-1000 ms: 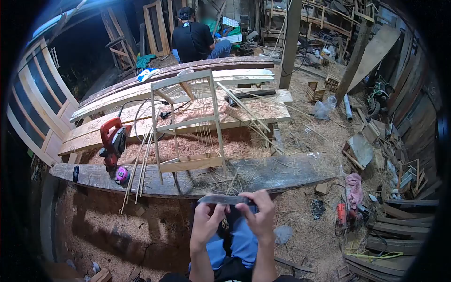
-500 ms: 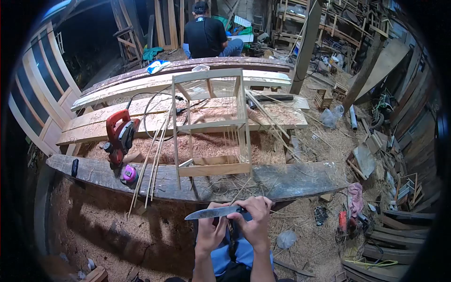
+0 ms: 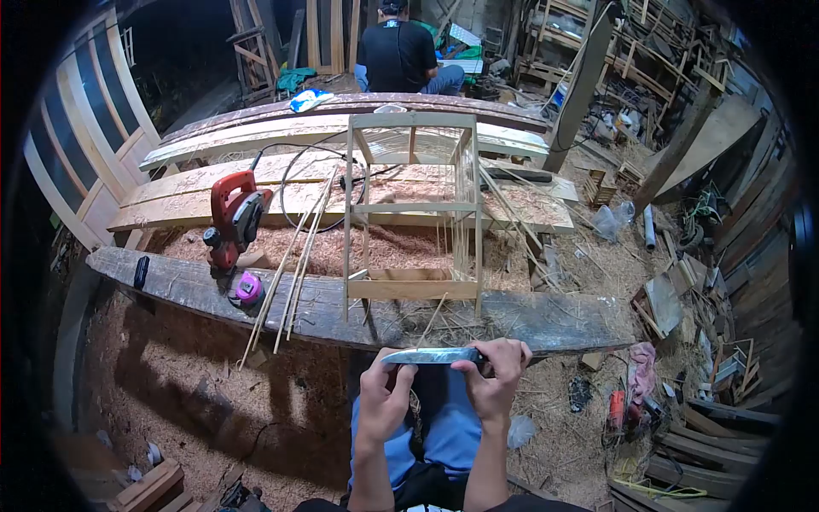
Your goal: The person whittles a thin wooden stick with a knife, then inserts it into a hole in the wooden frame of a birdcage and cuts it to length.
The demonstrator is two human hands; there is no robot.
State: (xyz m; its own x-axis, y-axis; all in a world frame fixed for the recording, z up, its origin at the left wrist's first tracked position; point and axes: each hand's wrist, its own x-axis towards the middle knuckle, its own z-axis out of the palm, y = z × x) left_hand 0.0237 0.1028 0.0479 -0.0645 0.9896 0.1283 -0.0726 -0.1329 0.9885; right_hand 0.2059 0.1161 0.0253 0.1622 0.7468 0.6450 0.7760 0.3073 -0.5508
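Note:
A knife [image 3: 431, 356] lies level in front of my lap, its blade pointing left. Its dark handle is gripped by my right hand [image 3: 498, 380]. My left hand [image 3: 386, 394] is closed at the blade's tip end, with a thin wooden stick [image 3: 435, 319] rising from behind the blade; the fingers partly hide what it pinches. Just beyond both hands, a wooden frame [image 3: 414, 290] with thin slats stands upright on a weathered plank [image 3: 546, 322]. Several long thin strips [image 3: 294, 273] lean across the plank to the left of the frame.
A red power planer [image 3: 235, 218] and a pink-topped round object [image 3: 248, 288] are at the left of the plank. Shavings-covered boards [image 3: 196, 198] lie behind it. A seated person [image 3: 397, 55] faces away at the back. Wood scraps and a red tool [image 3: 616, 408] lie right.
The knife and my right hand have moved right, and the blade is now more level. More of the blade shows beside my left hand. The whole view has shifted slightly.

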